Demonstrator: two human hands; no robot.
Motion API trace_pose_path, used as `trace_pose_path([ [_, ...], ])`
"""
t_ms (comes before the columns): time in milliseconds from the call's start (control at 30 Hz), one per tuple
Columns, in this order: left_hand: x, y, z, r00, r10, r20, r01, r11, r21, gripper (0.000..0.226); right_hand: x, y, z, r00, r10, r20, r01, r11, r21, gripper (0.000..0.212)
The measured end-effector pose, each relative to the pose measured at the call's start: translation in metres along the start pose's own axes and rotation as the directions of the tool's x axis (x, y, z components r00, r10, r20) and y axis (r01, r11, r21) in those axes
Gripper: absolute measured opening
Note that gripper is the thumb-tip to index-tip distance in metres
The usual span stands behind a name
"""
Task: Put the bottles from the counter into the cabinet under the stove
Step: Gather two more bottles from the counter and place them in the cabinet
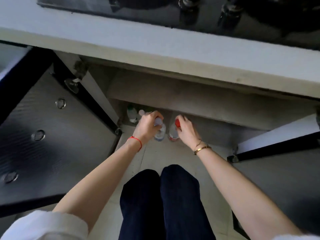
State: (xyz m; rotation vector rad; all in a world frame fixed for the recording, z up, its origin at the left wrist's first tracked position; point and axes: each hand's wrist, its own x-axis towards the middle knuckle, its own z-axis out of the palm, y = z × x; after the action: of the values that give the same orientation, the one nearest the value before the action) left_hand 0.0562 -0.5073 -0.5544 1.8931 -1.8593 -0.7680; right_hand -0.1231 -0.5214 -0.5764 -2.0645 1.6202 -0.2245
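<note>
Clear plastic bottles (pixel 160 131), glossy black stovetop (pixel 199 16) — matt pale counter (pixel 155 47)

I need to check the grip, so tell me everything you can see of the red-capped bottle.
The red-capped bottle is clear plastic with a red band near its base. It stands about upright at the front edge of the open cabinet, close beside a white-capped bottle. The right hand holds it at the neck, just under the cap.

Your single head camera is looking steeply down and forward from above the surface (pixel 155 49), taking in its front edge along the top, the open cabinet (pixel 173 94) below, and your knees (pixel 161 196) close underneath.
</note>
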Motion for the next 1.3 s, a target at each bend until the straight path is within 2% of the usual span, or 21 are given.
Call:
trace_pose_path([
  [133,0.04,-0.05,0.051,0.999,0.009,-0.042,-0.01,1.0,-0.029,0.026,0.044,0.032,0.056,0.997,-0.048,-0.059,0.049,0.999,0.016,0.036],
  [333,0.089,-0.092,0.093,0.995,0.026,-0.096,-0.03,0.999,-0.044,0.029,0.093,0.059,0.108,0.989,-0.061,-0.132,0.068,0.996,0.052,0.035],
  [800,0.127,-0.113,0.13,0.999,-0.024,0.023,0.024,0.999,-0.023,0.026,0.121,0.082,0.14,0.991,0.005,-0.13,-0.004,1.0,0.008,0.025],
  [1000,0.133,-0.115,0.138,0.999,-0.03,0.024,0.031,0.999,-0.022,0.028,0.124,0.085,0.137,0.991,0.063,-0.121,-0.063,0.998,0.005,0.034],
  [1200,0.121,-0.109,0.134,0.998,-0.043,0.043,0.041,0.999,0.035,0.047,0.11,0.08,0.135,0.991,0.093,-0.093,-0.091,0.996,0.024,0.052],
  [1300,0.104,-0.101,0.121,0.998,-0.039,0.045,0.036,0.997,0.065,0.046,0.094,0.07,0.121,0.991,0.093,-0.094,-0.093,0.996,0.004,0.06],
])
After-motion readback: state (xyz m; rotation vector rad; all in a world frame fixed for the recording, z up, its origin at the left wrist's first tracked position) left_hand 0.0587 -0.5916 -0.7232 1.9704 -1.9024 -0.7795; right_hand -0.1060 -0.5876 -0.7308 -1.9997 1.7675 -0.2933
